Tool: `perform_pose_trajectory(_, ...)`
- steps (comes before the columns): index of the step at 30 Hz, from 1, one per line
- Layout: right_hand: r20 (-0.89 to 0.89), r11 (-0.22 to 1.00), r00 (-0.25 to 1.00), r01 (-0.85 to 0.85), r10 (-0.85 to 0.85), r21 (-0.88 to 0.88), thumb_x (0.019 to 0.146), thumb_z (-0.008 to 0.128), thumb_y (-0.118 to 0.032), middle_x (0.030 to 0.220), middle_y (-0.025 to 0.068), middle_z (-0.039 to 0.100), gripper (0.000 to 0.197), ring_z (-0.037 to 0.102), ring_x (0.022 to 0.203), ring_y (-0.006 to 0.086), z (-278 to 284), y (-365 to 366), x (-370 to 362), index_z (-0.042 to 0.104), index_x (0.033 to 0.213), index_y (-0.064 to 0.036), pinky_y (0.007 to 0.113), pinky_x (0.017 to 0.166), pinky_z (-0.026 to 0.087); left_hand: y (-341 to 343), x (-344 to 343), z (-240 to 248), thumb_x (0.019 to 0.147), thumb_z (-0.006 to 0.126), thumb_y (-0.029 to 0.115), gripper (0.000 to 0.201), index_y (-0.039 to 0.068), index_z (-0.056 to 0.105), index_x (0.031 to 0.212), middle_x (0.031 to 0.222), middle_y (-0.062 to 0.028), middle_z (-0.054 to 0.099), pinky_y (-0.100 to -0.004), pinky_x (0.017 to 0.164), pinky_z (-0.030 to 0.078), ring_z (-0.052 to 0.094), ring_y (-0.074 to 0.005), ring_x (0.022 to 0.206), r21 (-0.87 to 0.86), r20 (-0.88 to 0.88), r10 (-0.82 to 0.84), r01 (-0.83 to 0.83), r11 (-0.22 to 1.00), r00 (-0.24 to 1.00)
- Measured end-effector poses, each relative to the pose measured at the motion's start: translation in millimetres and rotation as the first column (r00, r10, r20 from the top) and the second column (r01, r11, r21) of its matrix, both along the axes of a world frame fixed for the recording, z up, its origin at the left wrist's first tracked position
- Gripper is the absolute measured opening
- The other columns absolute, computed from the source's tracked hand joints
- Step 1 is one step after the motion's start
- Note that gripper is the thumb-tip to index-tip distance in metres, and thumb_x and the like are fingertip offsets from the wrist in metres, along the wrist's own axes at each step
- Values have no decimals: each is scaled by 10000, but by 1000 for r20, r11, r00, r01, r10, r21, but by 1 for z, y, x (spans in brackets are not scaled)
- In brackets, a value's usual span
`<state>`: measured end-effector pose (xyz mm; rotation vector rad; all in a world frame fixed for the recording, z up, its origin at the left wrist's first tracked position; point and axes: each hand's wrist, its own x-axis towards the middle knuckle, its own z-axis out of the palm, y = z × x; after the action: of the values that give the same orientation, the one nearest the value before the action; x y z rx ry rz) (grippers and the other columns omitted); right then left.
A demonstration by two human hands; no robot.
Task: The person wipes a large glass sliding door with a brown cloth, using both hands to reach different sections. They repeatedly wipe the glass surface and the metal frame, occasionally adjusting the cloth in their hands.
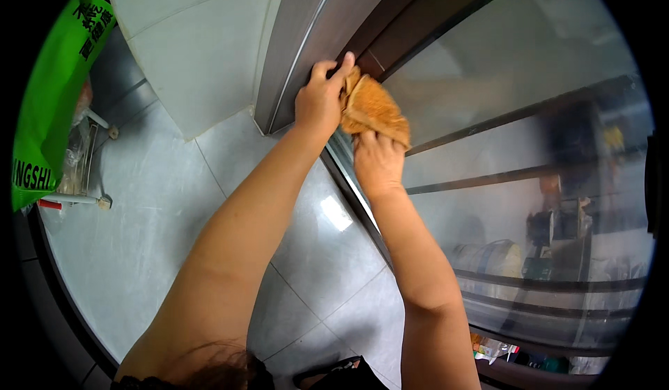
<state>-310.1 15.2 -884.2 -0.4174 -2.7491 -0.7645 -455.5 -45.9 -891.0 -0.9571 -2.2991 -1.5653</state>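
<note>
The bare right hand [378, 161], fingers close together, pinches the near edge of a folded, fuzzy orange-brown cloth [376, 106]. Just beyond, the bare left hand [322, 104] touches its left side, two digits spread, others unclear. The cloth lies where a dark-brown frame [411, 20] meets clear glass [474, 76].

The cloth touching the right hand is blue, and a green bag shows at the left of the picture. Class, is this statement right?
Not quite: the head view shows that the cloth touching the right hand is orange-brown, not blue. The green bag does show at the left of the picture.
</note>
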Motion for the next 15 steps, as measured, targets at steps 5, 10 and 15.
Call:
perform_pose_trajectory(5, 635, 998, 770, -53, 54, -19, 894, 535, -234, 1170, -2, 574, 299, 472, 1201, 231, -11, 2, 61, 702, 1122, -135, 446, 1030, 342, -10, 4, -10, 867, 648, 120, 690, 341, 378, 1462, 1400, -120, 472, -435, 918, 508, 601, -348, 1110, -228, 231, -88, 141, 963, 969)
perform_pose_trajectory(10, 331, 991, 943, 2, -47, 136, 883, 566, -217, 1185, 7, 553, 291, 420, 1284, 287, 46, -14, 68, 695, 1124, -119, 467, 1024, 342, -14, 1, 3, 880, 651, 264, 667, 254, 362, 1481, 1458, -172, 407, -440, 1005, 452, 515, -374, 1233, -216, 285, -100, 166, 962, 953)
perform_pose_trajectory(15, 231, 989, 966, 86, -112, 121, 892, 577, -236, 1209, 7, 552, 282, 375, 1332, 302, 18, -14, 58, 713, 1115, -127, 509, 1033, 298, -6, 0, 5, 926, 570, 357, 645, 200, 324, 1501, 1478, -215, 371, -435, 1056, 403, 427, -374, 1321, -157, 342, -147, 210, 965, 928)
